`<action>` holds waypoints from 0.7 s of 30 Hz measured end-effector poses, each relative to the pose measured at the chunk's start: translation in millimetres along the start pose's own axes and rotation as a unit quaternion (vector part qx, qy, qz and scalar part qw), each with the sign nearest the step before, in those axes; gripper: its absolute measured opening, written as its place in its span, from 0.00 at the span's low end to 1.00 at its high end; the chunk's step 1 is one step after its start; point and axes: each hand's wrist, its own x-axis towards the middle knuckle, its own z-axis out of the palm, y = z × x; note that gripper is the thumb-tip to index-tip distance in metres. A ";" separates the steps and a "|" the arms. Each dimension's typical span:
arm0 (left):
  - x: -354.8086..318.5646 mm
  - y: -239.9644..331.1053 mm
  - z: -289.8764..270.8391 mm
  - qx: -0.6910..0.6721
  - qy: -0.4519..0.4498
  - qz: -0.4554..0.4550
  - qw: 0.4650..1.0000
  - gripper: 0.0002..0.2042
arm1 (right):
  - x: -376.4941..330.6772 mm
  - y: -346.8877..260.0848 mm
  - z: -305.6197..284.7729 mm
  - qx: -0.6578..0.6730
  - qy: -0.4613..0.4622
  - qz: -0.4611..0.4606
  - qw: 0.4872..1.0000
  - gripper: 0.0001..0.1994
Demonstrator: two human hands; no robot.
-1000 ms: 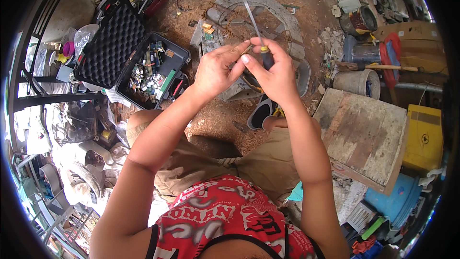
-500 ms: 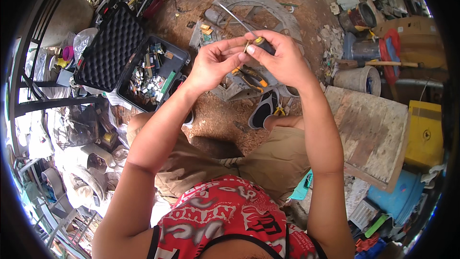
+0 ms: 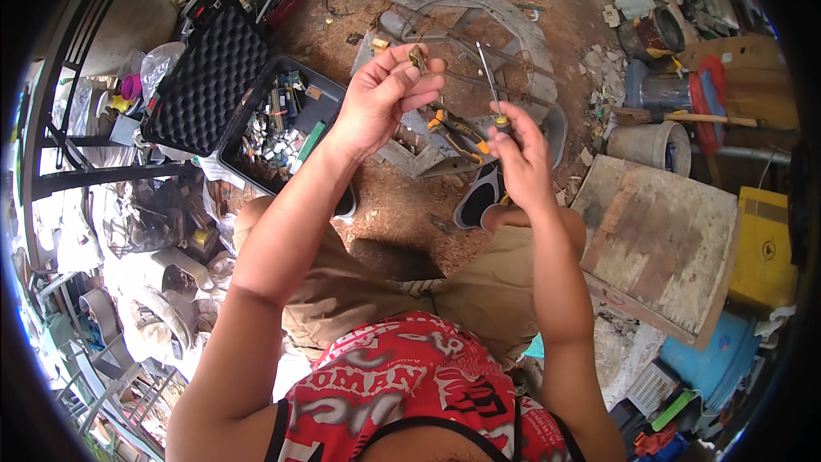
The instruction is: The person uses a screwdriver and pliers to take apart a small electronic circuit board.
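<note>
Pinched in my left hand [image 3: 382, 99] is a small brownish-gold piece [image 3: 417, 58], too small to name its kind. My right hand [image 3: 523, 154] grips a screwdriver [image 3: 489, 77] by its dark and yellow handle, the thin shaft pointing up and away from me. The two hands are apart. Between and below them, pliers with orange and black handles [image 3: 462, 137] lie on a grey metal ring-shaped frame [image 3: 534, 38] on the ground.
An open black case [image 3: 329, 103] with a foam-lined lid [image 3: 209, 77] holds small electronic parts at left. A worn wooden board [image 3: 654, 244] is at right, near a bucket [image 3: 637, 145], a yellow box [image 3: 761, 244] and a blue container [image 3: 710, 346]. Scrap piles up at left.
My hands have separated. The right hand drew back toward me and right with the screwdriver, while the left rose slightly, holding the small piece up.
</note>
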 end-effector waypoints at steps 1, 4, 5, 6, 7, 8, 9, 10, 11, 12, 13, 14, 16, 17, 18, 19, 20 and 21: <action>0.2 -1.3 0.5 0.014 0.000 0.017 1.000 0.20 | -5.3 -15.6 -1.8 -0.059 0.000 -0.045 0.997 0.17; -0.3 -1.2 0.2 0.051 -0.005 0.047 0.998 0.20 | -8.7 -54.6 -1.4 -0.180 -0.028 -0.192 0.964 0.19; -0.6 -0.9 0.3 0.062 -0.007 0.054 0.997 0.20 | -12.4 -65.6 0.4 -0.192 -0.040 -0.181 0.964 0.20; -0.1 -1.2 2.8 0.086 -0.006 0.061 0.994 0.20 | -14.7 -73.1 0.2 -0.207 -0.050 -0.169 0.962 0.21; -0.3 -0.9 6.0 0.110 -0.005 0.069 0.991 0.20 | -14.1 -76.5 -0.9 -0.227 -0.054 -0.166 0.958 0.24; -0.2 -1.1 8.2 0.135 -0.003 0.077 0.988 0.21 | -13.2 -79.4 -2.3 -0.238 -0.056 -0.165 0.956 0.23; -0.2 -2.1 9.3 0.139 0.000 0.082 0.987 0.21 | -12.6 -81.6 -3.2 -0.248 -0.059 -0.164 0.953 0.22; -0.2 -3.0 10.2 0.143 0.004 0.087 0.986 0.21 | -12.3 -82.6 -3.7 -0.258 -0.061 -0.164 0.950 0.21; -0.4 -3.7 10.8 0.148 0.009 0.092 0.985 0.21 | -12.3 -82.8 -3.6 -0.262 -0.059 -0.165 0.949 0.21; -0.4 -4.4 9.2 0.155 0.008 0.094 0.983 0.21 | -11.8 -83.1 -3.2 -0.266 -0.058 -0.168 0.947 0.21; -0.6 -5.5 6.2 0.162 0.007 0.095 0.982 0.20 | -11.5 -83.4 -2.9 -0.271 -0.056 -0.170 0.946 0.21; -0.7 -6.2 4.5 0.169 0.006 0.096 0.981 0.20 | -11.5 -83.5 -2.9 -0.274 -0.054 -0.178 0.943 0.21; -0.5 -6.4 5.2 0.168 0.000 0.098 0.981 0.20 | -11.4 -84.1 -2.8 -0.281 -0.051 -0.195 0.938 0.21; -0.3 -6.2 5.6 0.168 -0.003 0.100 0.981 0.20 | -11.3 -85.1 -2.5 -0.291 -0.048 -0.194 0.935 0.21; -0.2 -6.0 5.4 0.174 -0.006 0.098 0.980 0.20 | -11.6 -86.0 -2.0 -0.302 -0.044 -0.193 0.932 0.21; -0.2 -5.2 4.9 0.180 -0.008 0.097 0.979 0.20 | -12.0 -86.9 -1.7 -0.313 -0.041 -0.192 0.929 0.22; -0.1 -5.0 4.6 0.185 -0.010 0.096 0.978 0.20 | -12.5 -87.5 -1.6 -0.320 -0.037 -0.197 0.926 0.22; 0.0 -5.0 4.9 0.178 -0.009 0.104 0.979 0.20 | -12.7 -88.5 -1.3 -0.327 -0.033 -0.204 0.922 0.22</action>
